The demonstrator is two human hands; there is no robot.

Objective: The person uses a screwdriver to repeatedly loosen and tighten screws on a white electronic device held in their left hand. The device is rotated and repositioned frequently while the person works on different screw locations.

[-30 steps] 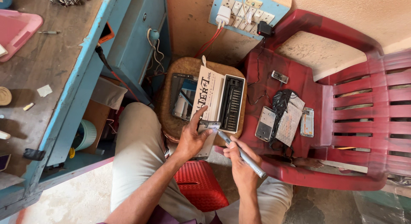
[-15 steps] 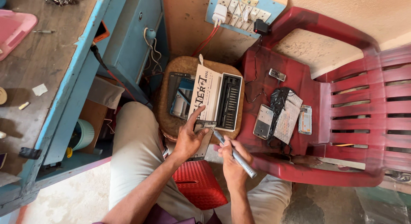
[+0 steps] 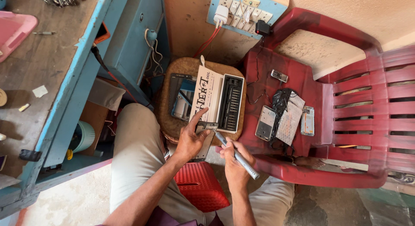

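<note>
The fingers of the right hand [image 3: 233, 159] are curled shut around a slim silver screwdriver [image 3: 237, 156], its tip angled up toward a small dark device [image 3: 205, 138] lying at the near edge of a round wooden stool [image 3: 173, 122]. The left hand [image 3: 191, 139] rests on that device with its fingers partly spread, forefinger stretched forward and thumb out to the side; it seems to steady the device rather than grip it, though the contact is hard to make out. Just beyond the hands, an open bit set case [image 3: 220, 98] sits on the stool beside a dark tablet [image 3: 181, 98]. To the right stands a red plastic chair [image 3: 346, 92] holding several phones [image 3: 265, 122]. A blue workbench [image 3: 56, 79] runs along the left, and a switchboard [image 3: 242, 10] hangs on the wall above.
</note>
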